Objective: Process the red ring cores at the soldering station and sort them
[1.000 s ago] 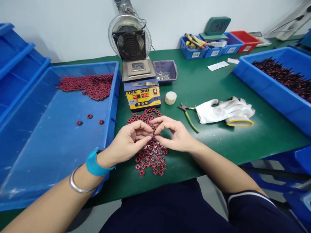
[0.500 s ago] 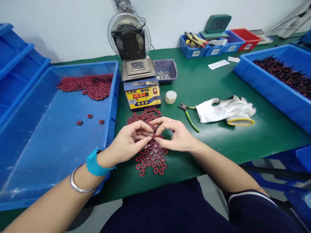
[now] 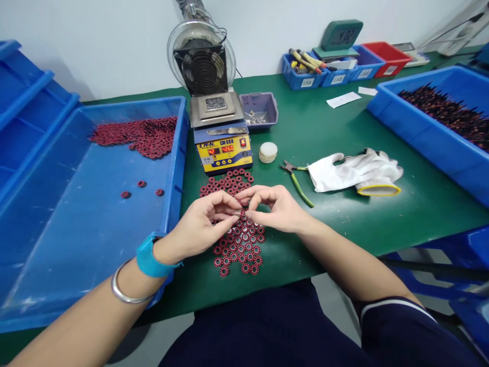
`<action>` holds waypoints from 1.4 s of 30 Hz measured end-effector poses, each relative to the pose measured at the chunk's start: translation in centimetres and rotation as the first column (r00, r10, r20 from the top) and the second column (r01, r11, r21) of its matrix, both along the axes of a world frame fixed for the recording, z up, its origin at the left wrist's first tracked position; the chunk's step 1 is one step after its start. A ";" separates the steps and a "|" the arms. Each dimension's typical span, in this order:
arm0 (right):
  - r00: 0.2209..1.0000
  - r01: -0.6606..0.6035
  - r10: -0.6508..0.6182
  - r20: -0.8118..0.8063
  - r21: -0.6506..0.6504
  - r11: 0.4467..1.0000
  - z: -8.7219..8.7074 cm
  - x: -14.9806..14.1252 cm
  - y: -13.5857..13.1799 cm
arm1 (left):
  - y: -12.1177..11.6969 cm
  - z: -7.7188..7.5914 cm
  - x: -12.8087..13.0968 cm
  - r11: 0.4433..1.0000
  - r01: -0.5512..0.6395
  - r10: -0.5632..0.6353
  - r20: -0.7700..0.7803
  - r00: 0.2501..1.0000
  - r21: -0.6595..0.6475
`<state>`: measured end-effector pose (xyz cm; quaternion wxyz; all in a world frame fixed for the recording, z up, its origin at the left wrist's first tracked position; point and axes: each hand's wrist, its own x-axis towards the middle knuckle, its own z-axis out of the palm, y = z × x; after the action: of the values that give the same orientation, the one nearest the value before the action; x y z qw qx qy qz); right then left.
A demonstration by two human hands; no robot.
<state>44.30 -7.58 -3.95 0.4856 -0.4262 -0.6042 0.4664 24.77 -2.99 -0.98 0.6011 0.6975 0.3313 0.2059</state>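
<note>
My left hand (image 3: 204, 224) is closed, pinching a small red-and-black motor stator (image 3: 242, 212) between thumb and fingertips. From the other side my right hand (image 3: 280, 210) meets it, thumb and index finger pressed together at the stator's edge; whether they grip the ring or a thin wire on it is too small to see. Beneath both hands, many loose ring-shaped stators (image 3: 240, 250) lie spread on the green table (image 3: 305, 244). The hands cover part of this spread.
A solder pot (image 3: 225, 153) with lit red digits stands behind the stators. A blue bin (image 3: 133, 204) with more stators is at left. At right are a round white tub (image 3: 268, 152), green-handled cutters (image 3: 300, 188), white gloves (image 3: 344, 172) and another blue bin (image 3: 416, 122).
My right thumb and index finger have drawn closer together and shifted slightly right at the stator. My left hand stays nearly still, holding it.
</note>
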 end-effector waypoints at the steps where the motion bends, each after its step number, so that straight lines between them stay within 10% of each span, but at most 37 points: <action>1: 0.999 -0.009 0.008 -0.036 -0.031 0.999 -0.1 0.0 0.1 | 0.0 0.0 0.0 1.000 0.001 -0.001 0.003 1.000 -0.005; 32: 0.951 -0.004 -0.085 -0.297 -0.289 0.957 -0.7 -0.2 0.7 | 0.7 -0.6 -0.1 0.983 -0.058 0.071 0.068 0.995 -0.172; 38: 0.994 0.101 -0.100 -0.048 0.030 0.994 -0.7 -0.4 0.1 | 0.5 -0.7 0.0 0.988 -0.060 0.073 0.093 0.993 -0.143; 42: 0.942 0.120 -0.263 0.211 0.518 0.847 0.1 -1.3 -1.2 | 0.0 -0.5 0.2 0.997 -0.074 0.074 0.057 0.996 -0.008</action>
<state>42.95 -8.76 -3.88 0.5352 -0.4052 -0.7190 0.1798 25.01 -2.98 -1.52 0.6045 0.6767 0.3400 0.2471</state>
